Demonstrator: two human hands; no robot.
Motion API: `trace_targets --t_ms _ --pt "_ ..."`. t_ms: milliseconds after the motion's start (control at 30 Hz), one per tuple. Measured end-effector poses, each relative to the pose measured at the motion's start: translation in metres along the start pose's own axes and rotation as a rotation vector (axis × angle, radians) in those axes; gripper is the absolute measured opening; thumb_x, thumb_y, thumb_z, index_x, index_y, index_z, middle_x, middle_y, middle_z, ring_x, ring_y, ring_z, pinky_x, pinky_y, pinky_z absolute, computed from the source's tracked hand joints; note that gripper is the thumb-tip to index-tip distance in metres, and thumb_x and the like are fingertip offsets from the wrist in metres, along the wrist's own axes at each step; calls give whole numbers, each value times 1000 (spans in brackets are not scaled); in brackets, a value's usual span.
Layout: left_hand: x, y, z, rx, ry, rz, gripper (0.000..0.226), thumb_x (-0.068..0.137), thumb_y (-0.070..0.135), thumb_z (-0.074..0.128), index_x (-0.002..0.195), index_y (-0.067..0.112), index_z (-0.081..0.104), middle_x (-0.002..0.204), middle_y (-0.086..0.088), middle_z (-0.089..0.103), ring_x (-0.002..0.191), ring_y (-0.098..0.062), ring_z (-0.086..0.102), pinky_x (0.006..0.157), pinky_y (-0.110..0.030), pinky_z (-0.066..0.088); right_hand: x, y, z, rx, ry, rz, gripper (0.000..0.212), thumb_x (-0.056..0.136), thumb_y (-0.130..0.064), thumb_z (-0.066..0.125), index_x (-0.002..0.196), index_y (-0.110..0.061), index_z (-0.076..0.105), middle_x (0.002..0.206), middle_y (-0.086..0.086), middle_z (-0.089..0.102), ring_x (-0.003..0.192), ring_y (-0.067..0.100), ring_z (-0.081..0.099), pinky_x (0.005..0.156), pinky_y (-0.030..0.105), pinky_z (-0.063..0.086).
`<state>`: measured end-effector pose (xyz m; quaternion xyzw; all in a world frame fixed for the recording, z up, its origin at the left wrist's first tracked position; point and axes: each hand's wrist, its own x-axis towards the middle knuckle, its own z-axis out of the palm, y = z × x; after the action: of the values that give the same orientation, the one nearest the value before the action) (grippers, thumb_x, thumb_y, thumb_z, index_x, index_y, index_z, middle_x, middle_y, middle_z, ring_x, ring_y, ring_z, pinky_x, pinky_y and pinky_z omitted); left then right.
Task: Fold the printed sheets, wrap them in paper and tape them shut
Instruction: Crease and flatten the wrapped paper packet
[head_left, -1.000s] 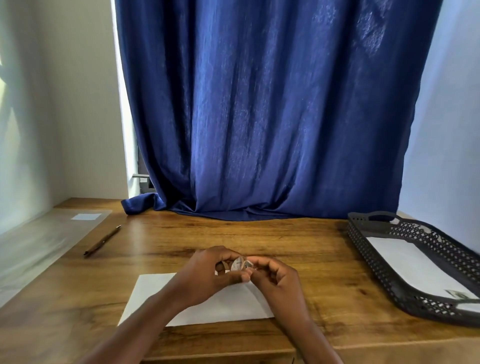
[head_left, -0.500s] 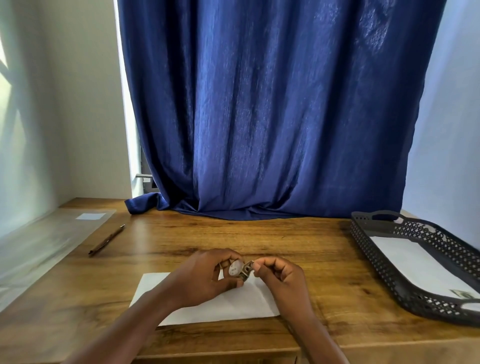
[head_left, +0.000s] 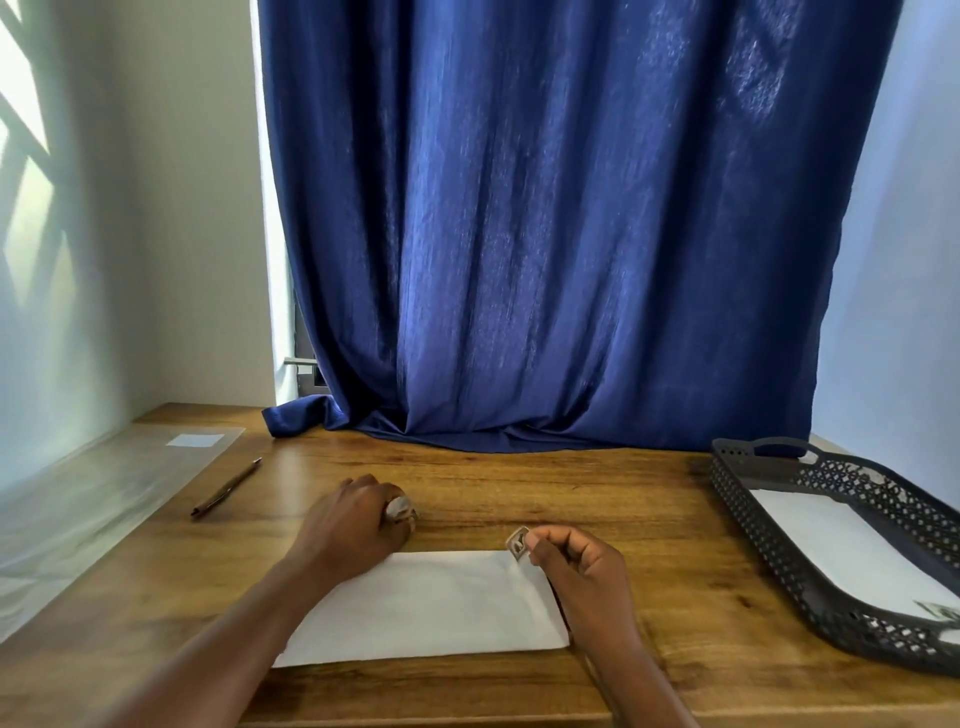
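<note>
A white folded paper packet (head_left: 431, 608) lies flat on the wooden table (head_left: 623, 499) in front of me. My left hand (head_left: 353, 525) grips a small roll of tape (head_left: 400, 508) just beyond the packet's far left corner, down at the tabletop. My right hand (head_left: 582, 566) pinches a short torn piece of patterned tape (head_left: 518, 540) between thumb and forefinger, held over the packet's far right corner. The two hands are apart.
A dark perforated tray (head_left: 779, 551) at the right holds a white sheet (head_left: 841, 551) and a printed slip near its front. A pen (head_left: 226, 487) lies at the left, beside a clear plastic sheet (head_left: 104, 499) with a small white label. A blue curtain (head_left: 545, 234) hangs behind.
The hands, joined over the packet a second ago, have pulled apart: the left moved away left with the roll, and the right carries a torn piece to the right.
</note>
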<state>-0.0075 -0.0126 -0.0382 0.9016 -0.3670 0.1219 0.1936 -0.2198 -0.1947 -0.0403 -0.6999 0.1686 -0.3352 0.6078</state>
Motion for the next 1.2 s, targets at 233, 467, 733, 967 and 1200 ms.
trace_targets --t_ms 233,467,733,967,1200 --pt "-8 12 1 55 15 -2 68 94 57 57 153 30 41 148 3 46 134 -21 42 109 -40 38 -1 -1 -2 60 24 35 15 94 -7 68 83 -9 78 85 1 79 76 11 73 62 17 53" --pt "-59 78 4 -111 -104 254 53 97 57 51 146 36 50 148 15 46 139 -9 37 119 -33 25 4 0 -4 144 91 120 10 91 -12 72 88 -9 80 84 7 79 75 14 70 71 27 53" --pt "-74 78 22 -92 -72 260 56 99 59 37 151 37 39 151 19 41 140 -4 32 121 -27 23 36 -7 -20 -433 -328 42 10 92 -21 72 86 -22 80 87 -7 78 80 5 70 74 21 55" --pt "-75 80 19 -69 -137 286 56 102 54 33 156 45 21 152 14 38 140 -10 32 121 -35 24 65 -16 -12 -808 -546 -8 11 91 -25 71 87 -26 81 85 -17 76 83 -1 69 74 24 56" --pt "-71 79 21 16 -191 333 55 103 53 26 156 53 13 157 7 31 143 -16 25 120 -43 20 71 -12 -10 -850 -553 9 8 90 -28 73 88 -29 81 86 -15 77 86 7 70 82 35 59"
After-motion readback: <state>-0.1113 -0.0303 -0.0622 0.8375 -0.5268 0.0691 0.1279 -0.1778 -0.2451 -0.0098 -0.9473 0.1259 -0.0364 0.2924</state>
